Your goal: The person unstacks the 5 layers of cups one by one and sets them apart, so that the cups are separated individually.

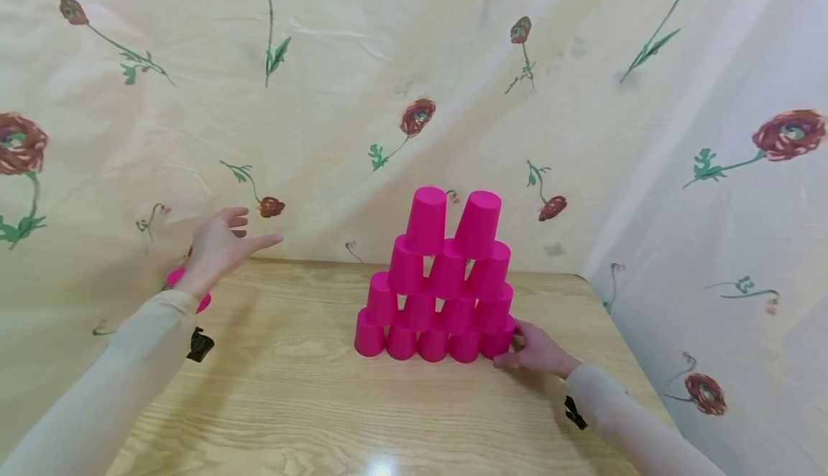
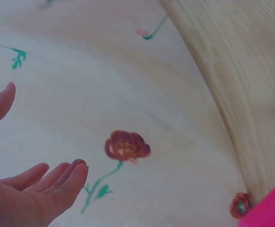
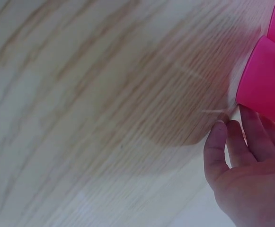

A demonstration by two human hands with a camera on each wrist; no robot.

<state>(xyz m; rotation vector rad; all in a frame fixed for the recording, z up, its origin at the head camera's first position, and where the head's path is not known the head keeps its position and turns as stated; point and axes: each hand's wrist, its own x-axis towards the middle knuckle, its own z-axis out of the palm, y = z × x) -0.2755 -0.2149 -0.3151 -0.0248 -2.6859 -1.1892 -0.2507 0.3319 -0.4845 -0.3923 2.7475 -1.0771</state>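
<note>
Upside-down pink cups [image 1: 433, 310] stand as a pyramid on the wooden table, in four rows, with two cups [image 1: 425, 221] side by side on top. At the lower right corner, my right hand [image 1: 533, 350] holds the end cup [image 1: 497, 344] of the bottom row, thumb in front and fingers round its right side. The right wrist view shows fingertips [image 3: 217, 127] close to the rim of this cup [image 3: 265, 80]. Raised in the air to the left, my left hand [image 1: 220, 246] is empty, its thumb spread away from the fingers.
Behind my left wrist, parts of something pink [image 1: 203, 303] show, mostly hidden by the arm. The wooden table [image 1: 291, 390] runs back to a cream cloth [image 1: 323, 138] with red flowers. A pale flowered cloth [image 1: 731, 246] hangs along the right edge.
</note>
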